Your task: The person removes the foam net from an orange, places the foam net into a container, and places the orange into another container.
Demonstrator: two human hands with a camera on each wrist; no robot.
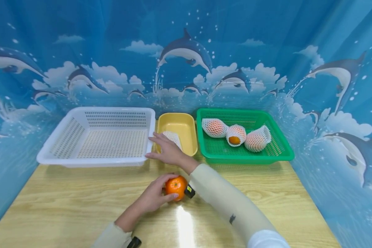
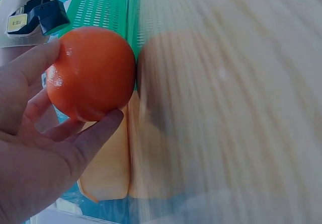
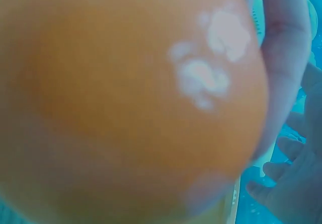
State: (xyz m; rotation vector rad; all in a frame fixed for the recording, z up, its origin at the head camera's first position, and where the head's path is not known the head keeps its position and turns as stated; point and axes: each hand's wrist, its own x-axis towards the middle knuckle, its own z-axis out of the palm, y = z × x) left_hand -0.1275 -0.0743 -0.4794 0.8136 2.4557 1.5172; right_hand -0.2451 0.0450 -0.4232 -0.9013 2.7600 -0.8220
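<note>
An orange [image 1: 176, 187] sits on the wooden table in front of the yellow tray [image 1: 188, 125]. My left hand [image 1: 152, 196] holds it from the left side, thumb and fingers curved round it, as the left wrist view also shows. My right hand [image 1: 168, 151] reaches across, over the left front part of the yellow tray and beside the white basket's right rim, its fingers spread and holding nothing. A white foam net [image 1: 173, 137] lies in the tray, partly hidden by that hand. In the right wrist view the orange [image 3: 131, 103] fills most of the frame.
The white slotted basket [image 1: 111, 161] stands to the left of the tray. To its right, a green basket [image 1: 245, 159] contains three fruits in foam nets [image 1: 235, 135]. A blue dolphin-print curtain [image 1: 186, 51] hangs behind and at the sides.
</note>
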